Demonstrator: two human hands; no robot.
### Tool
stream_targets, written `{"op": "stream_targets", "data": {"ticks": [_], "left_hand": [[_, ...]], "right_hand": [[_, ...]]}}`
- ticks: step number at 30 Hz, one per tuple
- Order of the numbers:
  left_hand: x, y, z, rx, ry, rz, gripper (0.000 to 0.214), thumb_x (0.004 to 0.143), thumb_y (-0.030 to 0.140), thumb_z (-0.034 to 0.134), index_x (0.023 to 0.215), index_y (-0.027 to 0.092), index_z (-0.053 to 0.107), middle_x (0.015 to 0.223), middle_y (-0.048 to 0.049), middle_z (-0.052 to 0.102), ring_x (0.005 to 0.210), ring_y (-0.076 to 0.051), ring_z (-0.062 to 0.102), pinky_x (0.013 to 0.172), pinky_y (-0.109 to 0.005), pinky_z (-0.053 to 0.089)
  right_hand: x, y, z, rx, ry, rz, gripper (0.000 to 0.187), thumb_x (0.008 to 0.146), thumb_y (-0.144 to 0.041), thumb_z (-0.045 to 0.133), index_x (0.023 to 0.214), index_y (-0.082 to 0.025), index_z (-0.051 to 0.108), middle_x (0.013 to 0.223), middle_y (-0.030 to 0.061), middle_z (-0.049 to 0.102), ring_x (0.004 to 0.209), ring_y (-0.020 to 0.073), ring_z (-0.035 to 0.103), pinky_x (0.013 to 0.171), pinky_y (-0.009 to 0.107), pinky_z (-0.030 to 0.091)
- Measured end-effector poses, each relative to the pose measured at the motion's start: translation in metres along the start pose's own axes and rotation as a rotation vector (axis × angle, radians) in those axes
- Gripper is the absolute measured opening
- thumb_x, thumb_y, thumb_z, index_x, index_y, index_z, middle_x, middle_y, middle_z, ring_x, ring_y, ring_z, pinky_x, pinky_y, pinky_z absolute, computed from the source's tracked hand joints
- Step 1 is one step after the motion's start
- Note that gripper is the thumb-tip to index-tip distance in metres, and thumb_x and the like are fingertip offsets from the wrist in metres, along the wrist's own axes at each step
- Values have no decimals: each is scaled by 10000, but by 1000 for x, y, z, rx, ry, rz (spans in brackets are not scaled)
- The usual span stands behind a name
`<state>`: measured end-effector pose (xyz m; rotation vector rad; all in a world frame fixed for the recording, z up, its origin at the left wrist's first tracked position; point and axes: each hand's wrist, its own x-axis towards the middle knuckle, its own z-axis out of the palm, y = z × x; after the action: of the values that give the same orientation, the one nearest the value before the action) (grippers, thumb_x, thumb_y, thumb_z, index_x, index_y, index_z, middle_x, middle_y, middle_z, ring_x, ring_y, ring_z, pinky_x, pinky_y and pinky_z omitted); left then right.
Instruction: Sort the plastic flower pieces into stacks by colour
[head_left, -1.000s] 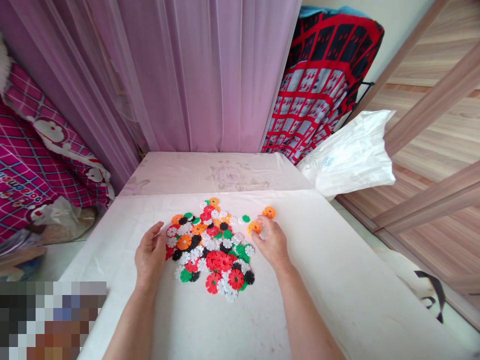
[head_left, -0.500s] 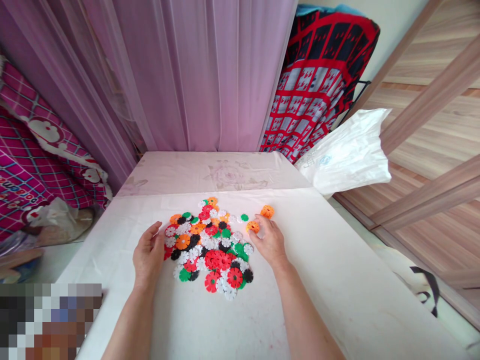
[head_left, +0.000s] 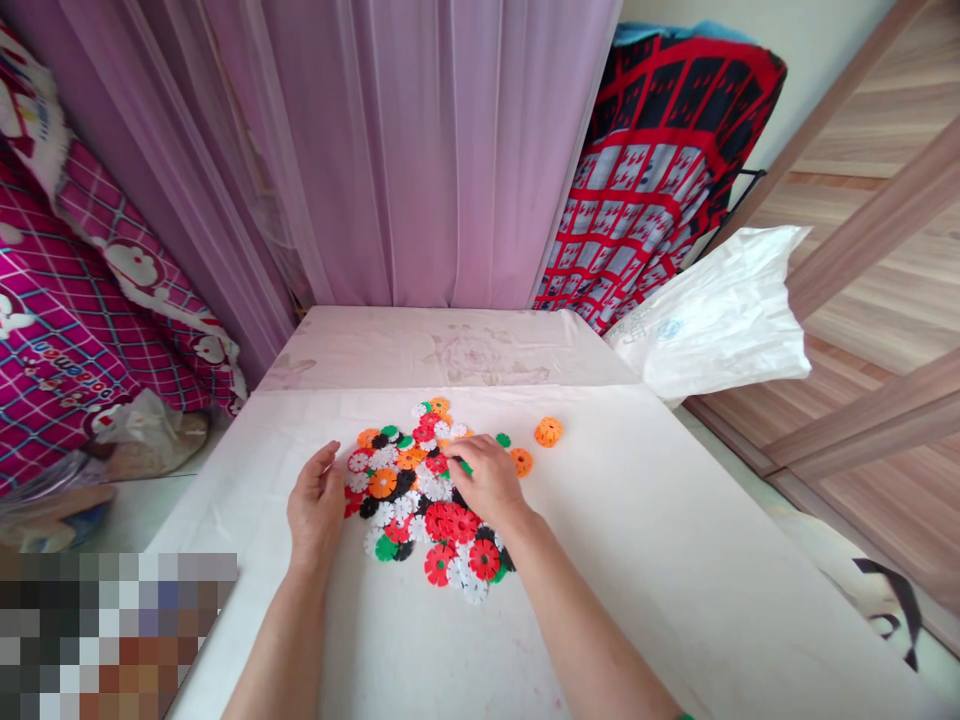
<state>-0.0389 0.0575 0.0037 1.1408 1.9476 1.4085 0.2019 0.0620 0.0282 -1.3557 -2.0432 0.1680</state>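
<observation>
A heap of flower-shaped plastic discs in red, white, black, green and orange lies on the table, including a red disc (head_left: 486,560) at its near edge. My right hand (head_left: 491,482) is over the right side of the heap, thumb and fingers apart around a green disc (head_left: 465,467) that lies among the others. At the heap's left edge rests my left hand (head_left: 316,505), fingers loosely curved, with no disc visible in it. Apart from the heap, to the right, are a single orange disc (head_left: 522,462) and a small stack of orange discs (head_left: 549,432).
A pale cloth covers the table (head_left: 615,560), with a flower-print strip at the far end. A white plastic bag (head_left: 720,320) stands at the right far corner. Purple curtains (head_left: 427,150) hang behind, and a pink checked blanket (head_left: 112,290) is at the left.
My right hand has let go of an orange disc beside the orange stack and moved left over the heap. My left hand stays beside the heap. The view has shifted slightly.
</observation>
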Motion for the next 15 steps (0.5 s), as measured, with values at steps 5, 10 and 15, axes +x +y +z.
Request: {"op": "stream_targets", "data": {"ticks": [5,10,15], "left_hand": [[1,-3,1,-46,16,-5,396,827,321,516,1168,206,680,1135,-76,716,1039,-199,661,956,-339,511],[0,-4,2,-38,17,-14,392,824,328,531,1167,223,689,1110,-67,721,989,-199,666,905,-337,523],[2,-11,5,-48,2,-1,407,830,343,524,1188,227,679,1131,-64,712,973,-190,664,902,-336,514]], "right_hand": [[32,-28,32,-87,-233,6,87,861,-220,649,889,-221,730,951,32,758,923,206,634,885,323,462],[35,-25,37,-99,-239,8,81,858,-252,667,875,-230,743,992,22,753,956,204,616,901,319,446],[13,-5,19,-62,-184,80,114,876,-231,638,865,-255,749,984,6,761,959,192,627,913,318,438]]}}
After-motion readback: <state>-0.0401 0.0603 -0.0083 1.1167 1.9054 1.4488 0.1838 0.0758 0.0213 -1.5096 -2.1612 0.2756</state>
